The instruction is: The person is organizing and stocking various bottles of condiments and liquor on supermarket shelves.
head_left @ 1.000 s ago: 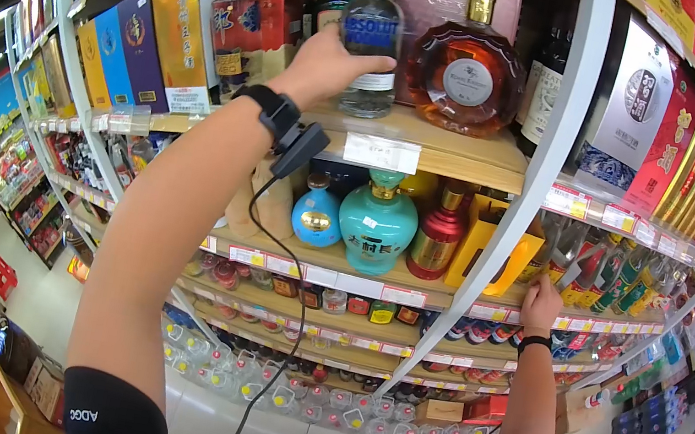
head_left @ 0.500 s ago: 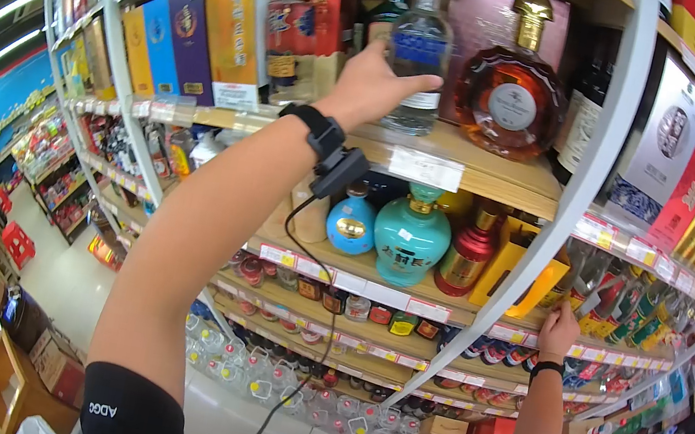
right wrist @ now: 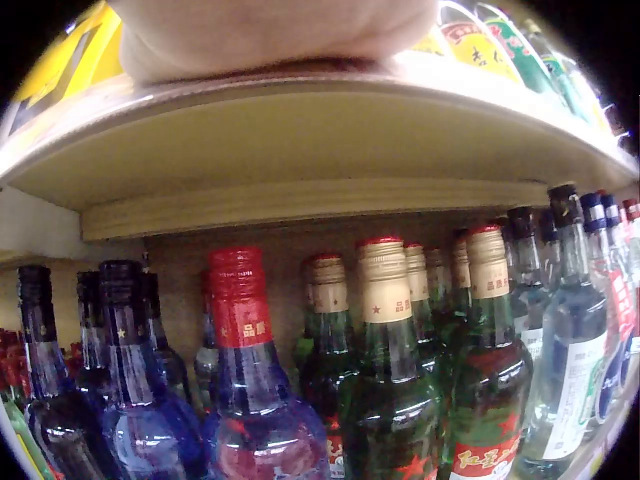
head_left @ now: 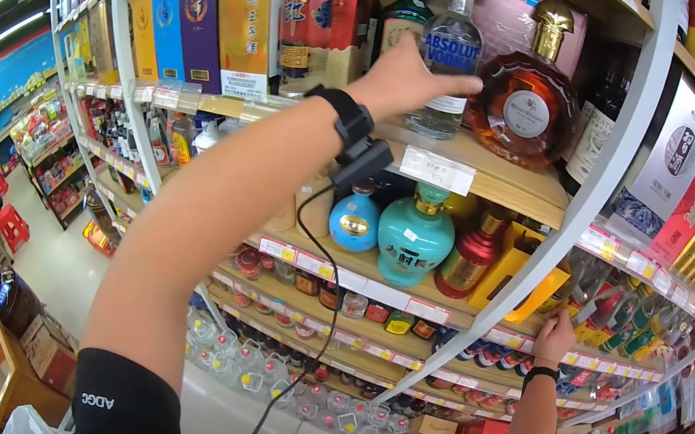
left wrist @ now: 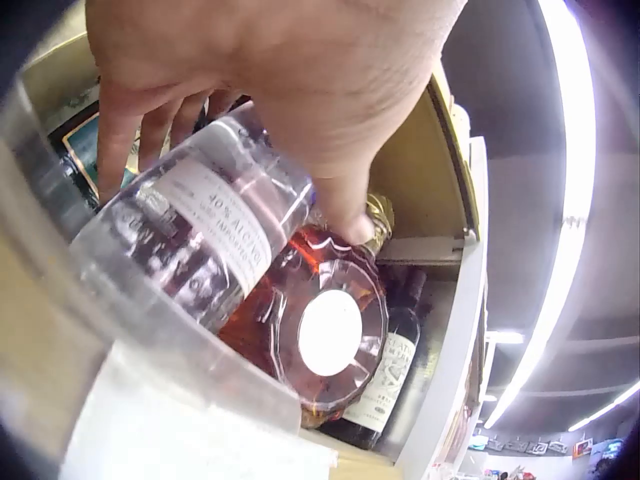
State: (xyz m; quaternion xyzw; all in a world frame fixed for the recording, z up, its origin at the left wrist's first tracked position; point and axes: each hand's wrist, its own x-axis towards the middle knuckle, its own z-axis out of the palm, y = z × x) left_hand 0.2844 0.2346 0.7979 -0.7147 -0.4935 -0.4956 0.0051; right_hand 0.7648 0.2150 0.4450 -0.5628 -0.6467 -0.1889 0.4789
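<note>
In the head view, a clear vodka bottle (head_left: 452,48) with blue lettering stands on the upper shelf. My left hand (head_left: 404,78) reaches around it, thumb straight across its front and past its right side. The left wrist view has fingers (left wrist: 118,150) on the bottle's far left and the thumb over its right. A green bottle (head_left: 406,13) is behind the fingers; a round amber bottle (head_left: 515,84) with gold stopper is close right. Lower down, my right hand (head_left: 555,335) rests on a shelf edge beside clear bottles; its fingers are mostly hidden, so I cannot tell whether they hold anything.
A price tag (head_left: 438,170) fronts the upper shelf, with boxed bottles (head_left: 245,22) to the left. Below stand a turquoise jar-shaped bottle (head_left: 414,238) and a yellow box (head_left: 523,276). A white upright post (head_left: 591,181) divides the shelves. A cable (head_left: 337,308) hangs from my left wrist.
The head view has shifted, so the shelves sit further right. The vodka bottle and my left hand have moved slightly right toward the amber bottle. My right hand stays at its shelf edge.
</note>
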